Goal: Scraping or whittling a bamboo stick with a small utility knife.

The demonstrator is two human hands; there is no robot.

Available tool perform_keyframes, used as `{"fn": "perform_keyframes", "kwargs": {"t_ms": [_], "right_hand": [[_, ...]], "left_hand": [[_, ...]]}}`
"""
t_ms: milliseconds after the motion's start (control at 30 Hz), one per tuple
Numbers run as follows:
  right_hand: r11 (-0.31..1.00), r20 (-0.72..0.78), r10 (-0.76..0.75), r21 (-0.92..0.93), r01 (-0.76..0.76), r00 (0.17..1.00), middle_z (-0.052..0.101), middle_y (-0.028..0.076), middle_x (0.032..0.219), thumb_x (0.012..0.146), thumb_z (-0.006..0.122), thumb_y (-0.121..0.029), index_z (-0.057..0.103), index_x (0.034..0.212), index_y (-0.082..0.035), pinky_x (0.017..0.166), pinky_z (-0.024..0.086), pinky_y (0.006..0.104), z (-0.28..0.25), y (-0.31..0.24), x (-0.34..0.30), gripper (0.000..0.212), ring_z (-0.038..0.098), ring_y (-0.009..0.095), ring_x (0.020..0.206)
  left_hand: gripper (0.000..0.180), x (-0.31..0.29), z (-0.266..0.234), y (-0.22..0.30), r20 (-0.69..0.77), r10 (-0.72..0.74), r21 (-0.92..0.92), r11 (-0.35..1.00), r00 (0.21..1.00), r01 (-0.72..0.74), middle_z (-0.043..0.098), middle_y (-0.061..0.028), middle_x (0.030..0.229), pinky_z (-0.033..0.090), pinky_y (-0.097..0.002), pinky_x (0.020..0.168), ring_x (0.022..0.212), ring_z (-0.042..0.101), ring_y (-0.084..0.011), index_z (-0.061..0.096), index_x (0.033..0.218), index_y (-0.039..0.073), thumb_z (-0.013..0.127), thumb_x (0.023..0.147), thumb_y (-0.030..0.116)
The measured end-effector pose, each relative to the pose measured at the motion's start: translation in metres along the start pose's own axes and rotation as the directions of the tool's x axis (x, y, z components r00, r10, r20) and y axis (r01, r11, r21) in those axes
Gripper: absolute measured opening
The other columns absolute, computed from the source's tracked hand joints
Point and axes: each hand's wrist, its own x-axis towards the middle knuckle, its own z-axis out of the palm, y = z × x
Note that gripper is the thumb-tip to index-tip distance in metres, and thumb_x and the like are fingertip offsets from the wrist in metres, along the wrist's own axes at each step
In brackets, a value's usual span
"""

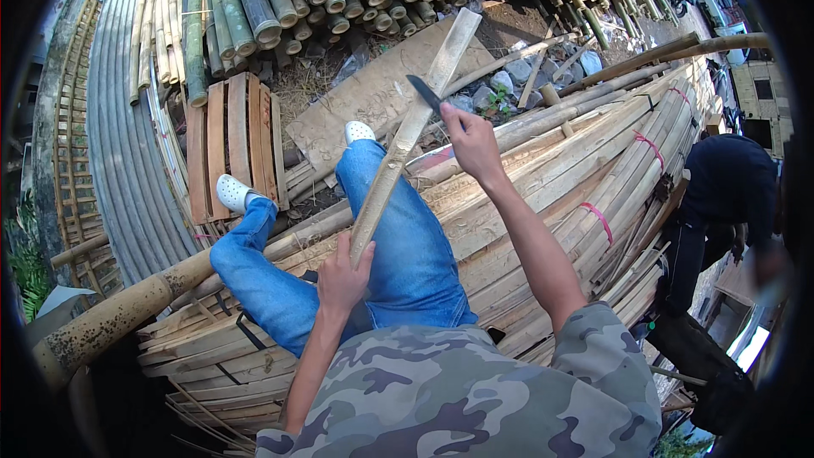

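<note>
A long, flat split bamboo strip [405, 137] slants up and away from my lap, resting across my right leg. My left hand [342, 278] is closed around its near end. In my right hand [471, 142] is a knife [425, 94] with a dark blade, its fingers wrapped round the handle. The blade lies against or just over the strip's upper part; I cannot tell whether it touches. Beneath the strip's far end is a flat brown board [339, 112] scattered with shavings.
I sit on bundled bamboo slats [543, 178] tied with pink bands. A wooden crate [241, 140] stands by my left foot. Cut bamboo poles [254, 8] are stacked ahead. A thick bamboo pole [127, 314] crosses at left. Another person [727, 182] in dark clothes bends at right.
</note>
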Motion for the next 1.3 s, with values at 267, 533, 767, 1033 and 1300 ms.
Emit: {"fn": "perform_keyframes", "kwargs": {"t_ms": [267, 533, 767, 1033, 1300], "right_hand": [[0.995, -0.028, -0.01, -0.104, 0.007, 1.0, 0.045, 0.011, 0.056, 0.101, 0.052, -0.044, 0.068, 0.101, 0.004, 0.053, 0.037, 0.035, 0.0, 0.009, -0.026, 0.051, 0.042, 0.012, 0.057], [0.999, 0.016, -0.035, -0.034, 0.035, 0.999, 0.052, 0.014, 0.057, 0.101, 0.048, -0.047, 0.067, 0.091, 0.004, 0.062, 0.045, 0.0357, 0.024, 0.009, -0.047, 0.055, 0.057, 0.02, 0.057], [0.998, 0.022, 0.001, 0.06, -0.002, 1.0, 0.04, 0.002, 0.056, 0.103, 0.049, -0.043, 0.062, 0.081, 0.005, 0.052, 0.032, 0.0306, 0.023, 0.016, -0.047, 0.054, 0.036, 0.009, 0.057], [0.997, 0.01, -0.009, -0.075, 0.009, 1.0, 0.054, 0.013, 0.054, 0.102, 0.048, -0.045, 0.068, 0.094, 0.004, 0.051, 0.038, 0.0363, 0.004, 0.002, -0.027, 0.053, 0.046, 0.012, 0.052], [0.997, 0.004, 0.046, 0.069, -0.046, 0.999, 0.036, -0.002, 0.057, 0.104, 0.049, -0.041, 0.052, 0.072, 0.003, 0.049, 0.026, 0.0305, 0.001, 0.0, -0.027, 0.055, 0.031, 0.007, 0.057]], "left_hand": [[0.036, 0.0, 0.004, -0.002, 0.006, 0.019, 0.005, 1.0, 1.0, -0.019, 0.065, -0.0262, 0.07, 0.052, -0.0519, 0.053, 0.063, 0.066, -0.0456, 0.055, 0.112, 0.005, 0.064, 0.093, 0.036], [0.037, 0.0, 0.001, 0.001, 0.02, 0.001, 0.02, 1.0, 1.0, -0.001, 0.066, -0.0264, 0.073, 0.052, -0.051, 0.054, 0.065, 0.067, -0.0444, 0.055, 0.113, 0.005, 0.064, 0.093, 0.035], [0.038, -0.002, 0.002, -0.001, 0.028, -0.017, -0.001, 1.0, 0.999, 0.017, 0.066, -0.0259, 0.071, 0.052, -0.0509, 0.053, 0.065, 0.067, -0.0442, 0.055, 0.114, 0.005, 0.064, 0.093, 0.036], [0.034, -0.001, -0.003, 0.005, 0.045, -0.05, -0.014, 0.999, 0.998, 0.051, 0.066, -0.0247, 0.074, 0.051, -0.0512, 0.057, 0.07, 0.066, -0.0455, 0.055, 0.113, 0.008, 0.064, 0.094, 0.033], [0.034, -0.005, -0.003, 0.005, 0.051, -0.057, -0.028, 0.998, 0.997, 0.059, 0.066, -0.0244, 0.072, 0.051, -0.0513, 0.057, 0.07, 0.066, -0.0452, 0.055, 0.113, 0.008, 0.064, 0.094, 0.034]]}}
